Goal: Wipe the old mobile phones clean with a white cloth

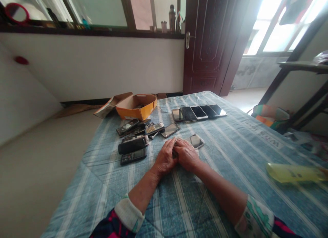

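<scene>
My left hand [166,158] and my right hand [187,154] rest together on the blue striped cloth [230,156], fingers curled and touching each other. Something small may lie between them, but it is hidden. A smartphone [196,141] lies just beyond my right hand's fingertips. To the left of my left hand sits a cluster of several old keypad phones [133,145], with one more phone [171,129] lying beyond my hands.
A row of several smartphones [198,113] lies further back. An open orange cardboard box [136,106] stands at the far left corner. A yellow-green plastic thing [294,172] lies at the right. A dark wooden door [207,43] stands behind the bed.
</scene>
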Available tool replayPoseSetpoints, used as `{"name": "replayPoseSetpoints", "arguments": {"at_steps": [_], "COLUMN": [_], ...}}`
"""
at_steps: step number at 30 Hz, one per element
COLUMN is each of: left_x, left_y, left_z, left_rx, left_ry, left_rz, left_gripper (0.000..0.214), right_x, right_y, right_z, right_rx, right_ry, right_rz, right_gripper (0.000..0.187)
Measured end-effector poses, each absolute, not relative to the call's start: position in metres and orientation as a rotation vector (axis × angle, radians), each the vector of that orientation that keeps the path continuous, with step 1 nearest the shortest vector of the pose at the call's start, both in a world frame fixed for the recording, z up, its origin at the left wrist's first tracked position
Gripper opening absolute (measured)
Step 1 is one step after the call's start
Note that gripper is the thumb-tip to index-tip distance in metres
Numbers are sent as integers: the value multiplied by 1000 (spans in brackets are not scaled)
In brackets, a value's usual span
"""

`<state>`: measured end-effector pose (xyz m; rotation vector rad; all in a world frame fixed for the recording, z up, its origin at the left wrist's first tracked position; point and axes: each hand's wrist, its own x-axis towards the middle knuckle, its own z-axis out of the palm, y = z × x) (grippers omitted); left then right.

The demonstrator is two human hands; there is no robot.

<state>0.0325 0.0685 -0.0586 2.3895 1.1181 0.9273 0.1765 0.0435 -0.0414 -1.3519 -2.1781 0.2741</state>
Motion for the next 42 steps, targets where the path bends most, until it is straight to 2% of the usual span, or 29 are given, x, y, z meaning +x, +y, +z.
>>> {"name": "replayPoseSetpoints", "arguments": {"at_steps": [10, 16, 23, 30, 42], "left_x": [34, 32, 34, 31, 31], "left_y": [68, 67, 66, 67, 67], "left_z": [-58, -56, -55, -54, -56], "left_rx": [2373, 2384, 2372, 2392, 2365], "left_ry": [1137, 1117, 1121, 1114, 1150], "left_rz": [926, 914, 917, 916, 906], "left_gripper": [68, 72, 71, 76, 72], "right_x": [190, 180, 188, 174, 180], "right_y": [23, 43, 24, 51, 35], "right_z": [-40, -36, -39, -32, -34], "right_rx": [-1342, -1427, -1376, -1543, -1445], "right_ry": [-2206, -2182, -2206, -2205, -2197], "right_rz": [256, 283, 254, 294, 297], "right_gripper": [35, 32, 31, 26, 29]}}
